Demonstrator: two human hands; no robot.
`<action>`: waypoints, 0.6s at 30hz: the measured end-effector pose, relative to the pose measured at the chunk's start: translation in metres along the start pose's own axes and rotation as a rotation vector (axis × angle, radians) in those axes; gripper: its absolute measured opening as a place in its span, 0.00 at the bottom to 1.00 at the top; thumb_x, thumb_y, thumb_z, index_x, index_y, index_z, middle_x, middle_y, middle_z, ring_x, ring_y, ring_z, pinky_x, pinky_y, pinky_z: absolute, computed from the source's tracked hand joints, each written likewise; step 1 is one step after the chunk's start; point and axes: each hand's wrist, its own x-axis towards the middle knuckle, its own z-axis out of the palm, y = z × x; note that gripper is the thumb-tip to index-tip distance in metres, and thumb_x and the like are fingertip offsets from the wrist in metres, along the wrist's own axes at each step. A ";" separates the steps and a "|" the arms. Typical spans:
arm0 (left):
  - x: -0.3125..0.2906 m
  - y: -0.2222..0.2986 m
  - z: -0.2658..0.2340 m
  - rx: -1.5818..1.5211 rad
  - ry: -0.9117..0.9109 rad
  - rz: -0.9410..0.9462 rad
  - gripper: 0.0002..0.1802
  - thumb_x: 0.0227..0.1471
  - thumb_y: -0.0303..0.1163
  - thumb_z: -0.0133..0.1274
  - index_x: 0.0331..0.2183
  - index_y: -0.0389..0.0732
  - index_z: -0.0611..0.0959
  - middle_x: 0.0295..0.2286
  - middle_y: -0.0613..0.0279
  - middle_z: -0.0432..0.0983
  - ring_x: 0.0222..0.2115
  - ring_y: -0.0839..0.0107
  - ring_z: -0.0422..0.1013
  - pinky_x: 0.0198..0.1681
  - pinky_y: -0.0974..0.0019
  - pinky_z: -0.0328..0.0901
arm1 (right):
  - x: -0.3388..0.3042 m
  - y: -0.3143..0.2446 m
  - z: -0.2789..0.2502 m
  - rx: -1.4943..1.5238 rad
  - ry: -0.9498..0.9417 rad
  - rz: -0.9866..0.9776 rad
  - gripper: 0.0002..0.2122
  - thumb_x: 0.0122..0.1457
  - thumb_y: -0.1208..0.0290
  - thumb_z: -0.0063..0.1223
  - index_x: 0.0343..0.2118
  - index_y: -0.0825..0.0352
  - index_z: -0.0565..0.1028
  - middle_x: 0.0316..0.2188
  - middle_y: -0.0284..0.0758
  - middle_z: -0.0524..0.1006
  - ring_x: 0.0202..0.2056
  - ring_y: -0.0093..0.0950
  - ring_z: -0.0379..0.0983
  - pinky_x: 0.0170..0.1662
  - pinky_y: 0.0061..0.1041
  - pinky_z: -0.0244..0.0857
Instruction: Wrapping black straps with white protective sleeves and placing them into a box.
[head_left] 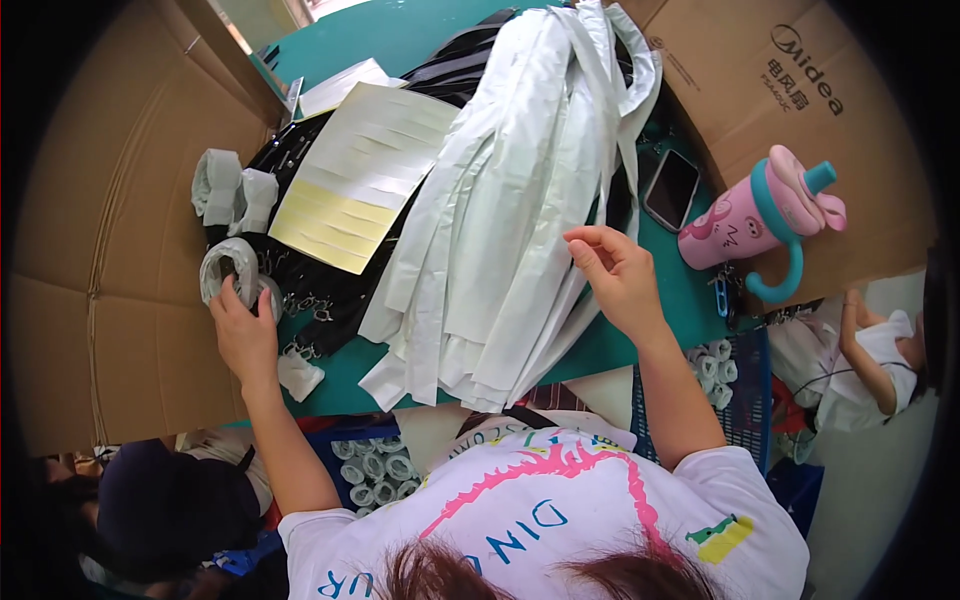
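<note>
At the left of the table my left hand point(245, 335) has its fingers on a roll of white strip point(228, 268), thumb outside and fingertips in its opening. My right hand point(620, 280) hovers over the right side of a large pile of long white flat strips point(510, 210), thumb and forefinger brought together; anything between them is too small to make out. Two more white rolls point(216, 185) stand just beyond the left hand. Black straps with metal clasps point(310, 305) lie beside it, partly under the white pile. A sheet with yellow and white labels point(365, 175) rests on the straps.
Cardboard walls point(150, 220) flank the green table point(345, 385). A phone point(672, 188) and a pink tumbler with a teal handle point(745, 215) stand at the right. Below the table edge, blue crates hold white rolls point(375, 468). Other people point(870, 360) sit on both sides.
</note>
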 end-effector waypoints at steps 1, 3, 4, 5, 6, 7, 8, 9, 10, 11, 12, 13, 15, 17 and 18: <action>-0.003 0.003 0.000 0.018 -0.016 -0.040 0.28 0.48 0.42 0.54 0.49 0.43 0.67 0.42 0.50 0.66 0.42 0.51 0.67 0.41 0.56 0.64 | 0.002 0.002 -0.003 -0.015 0.001 0.008 0.09 0.56 0.68 0.52 0.34 0.69 0.76 0.23 0.27 0.75 0.26 0.14 0.68 0.31 0.14 0.62; -0.007 0.004 0.003 0.003 0.019 -0.021 0.28 0.48 0.43 0.54 0.49 0.43 0.68 0.42 0.50 0.66 0.42 0.51 0.67 0.41 0.55 0.64 | 0.004 0.007 -0.011 -0.034 0.013 0.020 0.09 0.56 0.68 0.52 0.34 0.69 0.76 0.23 0.27 0.74 0.26 0.14 0.68 0.30 0.14 0.62; -0.009 0.006 0.005 -0.007 0.057 -0.010 0.28 0.48 0.43 0.54 0.49 0.44 0.68 0.42 0.51 0.66 0.41 0.51 0.67 0.40 0.55 0.64 | 0.006 0.011 -0.016 -0.031 0.043 0.026 0.09 0.56 0.68 0.52 0.34 0.69 0.76 0.22 0.27 0.74 0.25 0.14 0.68 0.30 0.14 0.61; -0.011 0.010 0.005 -0.015 0.055 -0.001 0.28 0.48 0.43 0.54 0.49 0.44 0.68 0.42 0.51 0.66 0.41 0.51 0.67 0.40 0.55 0.64 | 0.008 0.015 -0.021 -0.027 0.073 0.031 0.09 0.56 0.69 0.52 0.33 0.69 0.76 0.22 0.27 0.74 0.25 0.14 0.68 0.29 0.14 0.61; -0.015 0.016 0.003 -0.053 0.142 0.047 0.26 0.48 0.42 0.55 0.47 0.43 0.70 0.39 0.52 0.67 0.39 0.54 0.68 0.38 0.57 0.64 | 0.010 0.021 -0.027 -0.032 0.084 0.035 0.09 0.56 0.69 0.52 0.33 0.69 0.76 0.22 0.27 0.74 0.25 0.14 0.68 0.29 0.14 0.61; -0.017 0.025 0.000 -0.093 0.231 0.094 0.24 0.48 0.41 0.55 0.45 0.43 0.72 0.37 0.54 0.68 0.36 0.56 0.69 0.37 0.59 0.64 | 0.013 0.027 -0.034 -0.093 0.090 0.059 0.09 0.56 0.69 0.52 0.32 0.70 0.77 0.21 0.28 0.74 0.24 0.14 0.68 0.28 0.14 0.61; -0.022 0.038 -0.004 -0.220 0.192 0.164 0.21 0.47 0.38 0.56 0.43 0.42 0.74 0.34 0.56 0.69 0.32 0.61 0.68 0.34 0.62 0.64 | 0.015 0.030 -0.040 -0.154 0.097 0.083 0.09 0.56 0.68 0.51 0.31 0.70 0.77 0.19 0.28 0.74 0.23 0.14 0.68 0.27 0.14 0.61; -0.028 0.058 -0.006 -0.344 0.151 0.234 0.18 0.47 0.35 0.57 0.41 0.41 0.76 0.31 0.58 0.70 0.28 0.65 0.67 0.31 0.66 0.64 | 0.017 0.030 -0.046 -0.215 0.054 0.127 0.12 0.55 0.64 0.51 0.28 0.71 0.77 0.18 0.29 0.75 0.20 0.16 0.69 0.25 0.15 0.61; -0.036 0.086 -0.005 -0.549 0.065 0.282 0.14 0.45 0.30 0.58 0.38 0.40 0.78 0.26 0.61 0.69 0.23 0.71 0.63 0.27 0.71 0.61 | 0.019 0.034 -0.052 -0.292 -0.013 0.185 0.14 0.55 0.62 0.51 0.28 0.71 0.77 0.18 0.30 0.75 0.20 0.17 0.70 0.24 0.16 0.61; -0.047 0.117 -0.004 -0.655 -0.015 0.391 0.15 0.39 0.26 0.60 0.34 0.40 0.79 0.26 0.58 0.72 0.25 0.61 0.67 0.29 0.63 0.63 | 0.019 0.041 -0.059 -0.371 -0.075 0.249 0.16 0.55 0.59 0.51 0.28 0.71 0.77 0.18 0.30 0.75 0.19 0.18 0.70 0.23 0.17 0.62; -0.057 0.134 0.000 -0.694 -0.079 0.578 0.16 0.38 0.24 0.59 0.35 0.41 0.80 0.26 0.58 0.72 0.25 0.61 0.68 0.29 0.65 0.64 | 0.018 0.051 -0.060 -0.339 -0.097 0.259 0.18 0.54 0.57 0.51 0.31 0.72 0.77 0.20 0.33 0.76 0.18 0.20 0.71 0.23 0.18 0.63; -0.064 0.159 -0.007 -0.747 -0.081 0.814 0.17 0.37 0.21 0.58 0.36 0.42 0.80 0.25 0.58 0.72 0.26 0.61 0.70 0.29 0.65 0.65 | 0.018 0.049 -0.058 -0.274 -0.098 0.308 0.19 0.55 0.57 0.50 0.34 0.72 0.76 0.22 0.34 0.77 0.20 0.20 0.72 0.24 0.18 0.64; -0.077 0.190 -0.007 -0.657 -0.261 1.060 0.20 0.39 0.22 0.53 0.39 0.46 0.79 0.30 0.58 0.71 0.33 0.62 0.69 0.36 0.63 0.64 | 0.021 0.047 -0.055 -0.063 -0.163 0.444 0.22 0.55 0.55 0.50 0.43 0.72 0.72 0.30 0.35 0.76 0.24 0.21 0.72 0.24 0.18 0.65; -0.082 0.224 -0.010 -0.609 -0.295 1.223 0.21 0.41 0.24 0.51 0.41 0.48 0.78 0.33 0.58 0.70 0.37 0.63 0.68 0.40 0.62 0.63 | 0.022 0.064 -0.055 0.218 -0.176 0.450 0.25 0.55 0.54 0.51 0.47 0.71 0.69 0.31 0.32 0.75 0.25 0.20 0.70 0.22 0.17 0.62; -0.086 0.239 -0.011 -0.529 -0.266 1.338 0.23 0.40 0.24 0.50 0.43 0.50 0.77 0.37 0.60 0.68 0.41 0.63 0.65 0.45 0.61 0.60 | 0.023 0.060 -0.058 0.248 -0.191 0.471 0.25 0.54 0.53 0.53 0.47 0.69 0.68 0.31 0.30 0.74 0.24 0.19 0.68 0.21 0.15 0.60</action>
